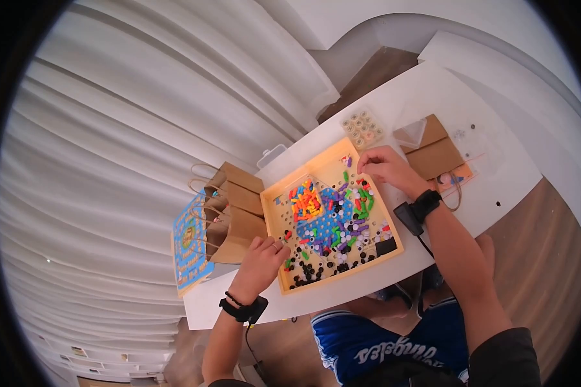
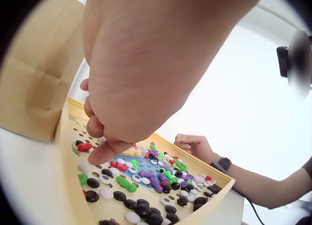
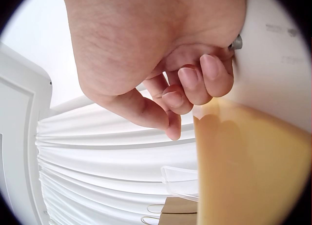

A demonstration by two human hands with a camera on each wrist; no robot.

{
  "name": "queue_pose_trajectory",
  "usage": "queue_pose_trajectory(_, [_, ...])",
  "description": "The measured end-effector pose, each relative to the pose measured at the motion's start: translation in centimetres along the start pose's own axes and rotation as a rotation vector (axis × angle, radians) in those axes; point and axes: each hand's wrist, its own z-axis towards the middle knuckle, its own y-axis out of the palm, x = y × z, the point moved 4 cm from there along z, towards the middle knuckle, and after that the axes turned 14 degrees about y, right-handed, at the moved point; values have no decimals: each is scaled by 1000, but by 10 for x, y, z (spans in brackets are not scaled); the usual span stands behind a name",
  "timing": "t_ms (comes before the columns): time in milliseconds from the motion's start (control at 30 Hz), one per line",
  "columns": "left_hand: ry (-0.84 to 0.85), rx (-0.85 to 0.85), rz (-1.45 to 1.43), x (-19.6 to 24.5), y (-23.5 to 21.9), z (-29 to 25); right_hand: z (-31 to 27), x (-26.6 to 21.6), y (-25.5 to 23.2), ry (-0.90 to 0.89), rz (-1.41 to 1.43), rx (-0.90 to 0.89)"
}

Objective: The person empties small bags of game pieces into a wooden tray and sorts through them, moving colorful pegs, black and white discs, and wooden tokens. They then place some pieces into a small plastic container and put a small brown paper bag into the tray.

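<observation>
A yellow-rimmed tray [image 1: 270, 193] holds a blue board, a small clear box of colourful pieces [image 1: 306, 200] and scattered black, white, green and purple pieces. Over its left rim hangs my left hand [image 1: 259, 264], fingers loosely bent, with no piece visible in them; in the left wrist view the thumb of that hand [image 2: 131, 98] is near a red piece [image 2: 85, 147]. My right hand [image 1: 387, 169] is at the tray's upper right edge. In the right wrist view this hand [image 3: 146, 64] has curled fingers, with a small grey object [image 3: 237, 42] beside the little finger; I cannot tell whether they touch.
Brown paper bags [image 1: 242, 232] stand left of the tray, by a blue printed box [image 1: 190, 242]. Beyond the tray is a clear case of round pieces [image 1: 363, 128]. Another paper bag [image 1: 436, 151] lies at the right on the white table [image 1: 490, 161].
</observation>
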Motion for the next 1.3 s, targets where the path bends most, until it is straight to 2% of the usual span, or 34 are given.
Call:
queue_pose_trajectory(233, [7,-93,-17,17,7,-3,0,0,0,10,7,-32])
queue_pose_trajectory(567, [22,-85,-36,14,10,-1,-3,-3,1,7,-37,-33])
queue_pose_trajectory(733, [-38,73,-68,-8,-10,11,0,0,0,6,-25,-2])
queue_pose_trajectory(967, [-50,228,-10,-56,-29,68,1,1,-1,3,-41,-10])
queue_pose_trajectory(1033, [-64,310,-124,-66,-24,80,1,1,-2,11,-44,-8])
queue_pose_trajectory(1167, [-92,244,-193,-66,-16,86,0,0,-3,13,-1,-26])
queue_pose_trajectory(1233, [-80,403,-225,-57,-21,77,-2,-1,-2,19,16,-17])
queue_pose_trajectory(1300, [-101,346,-275,-53,-6,56,-3,-2,-1,7,-36,-8])
